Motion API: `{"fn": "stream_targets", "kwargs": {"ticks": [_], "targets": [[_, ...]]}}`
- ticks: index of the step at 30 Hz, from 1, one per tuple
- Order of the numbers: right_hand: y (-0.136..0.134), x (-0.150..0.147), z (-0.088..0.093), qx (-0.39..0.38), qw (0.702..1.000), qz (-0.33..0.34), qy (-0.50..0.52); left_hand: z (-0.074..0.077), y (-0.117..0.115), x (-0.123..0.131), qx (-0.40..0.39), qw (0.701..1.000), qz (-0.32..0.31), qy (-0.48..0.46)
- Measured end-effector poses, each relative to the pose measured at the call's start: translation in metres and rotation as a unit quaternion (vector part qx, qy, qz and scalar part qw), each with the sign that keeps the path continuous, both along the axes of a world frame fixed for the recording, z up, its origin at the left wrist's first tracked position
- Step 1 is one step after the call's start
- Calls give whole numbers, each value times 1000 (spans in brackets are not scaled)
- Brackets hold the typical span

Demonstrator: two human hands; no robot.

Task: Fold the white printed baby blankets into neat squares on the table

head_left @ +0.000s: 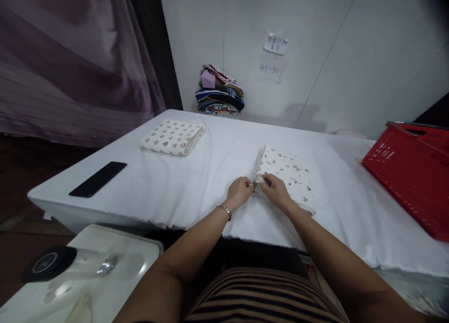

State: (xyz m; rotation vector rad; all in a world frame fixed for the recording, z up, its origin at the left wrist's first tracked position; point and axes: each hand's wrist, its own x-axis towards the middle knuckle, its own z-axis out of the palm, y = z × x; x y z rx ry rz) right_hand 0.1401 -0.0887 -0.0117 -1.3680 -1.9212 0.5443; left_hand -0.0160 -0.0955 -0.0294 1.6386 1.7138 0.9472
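A folded white cloth with small dark prints (289, 173) lies on the white-covered table (196, 182) in front of me. My left hand (239, 191), with a bracelet on the wrist, pinches the cloth's near left corner. Beside it, touching the same corner, my right hand (277, 189) is closed on the cloth's edge. The cloth's left edge is lifted slightly off the table.
A second folded patterned cloth (173, 136) lies at the far left of the table, and a black phone (97, 179) near the left edge. A stack of folded clothes (220, 91) sits against the wall. A red basket (410, 173) stands at right. A lower tray with a glass jar (70, 267) is at bottom left.
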Motion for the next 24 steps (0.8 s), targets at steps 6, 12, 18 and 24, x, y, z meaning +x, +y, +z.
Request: {"fn": "stream_targets", "kwargs": {"ticks": [6, 12, 18, 24], "targets": [[-3, -2, -6, 21, 997, 28, -66, -6, 4, 0, -49, 991, -14, -121], [-2, -3, -9, 48, 994, 5, -100, -12, 7, 5, -57, 954, 6, -296], [-16, -13, -11, 95, 978, 19, -184, -9, 4, 7, -68, 921, 17, -384], [-15, -10, -7, 102, 975, 6, -199, 0, 5, 3, -63, 935, -13, -349]]}}
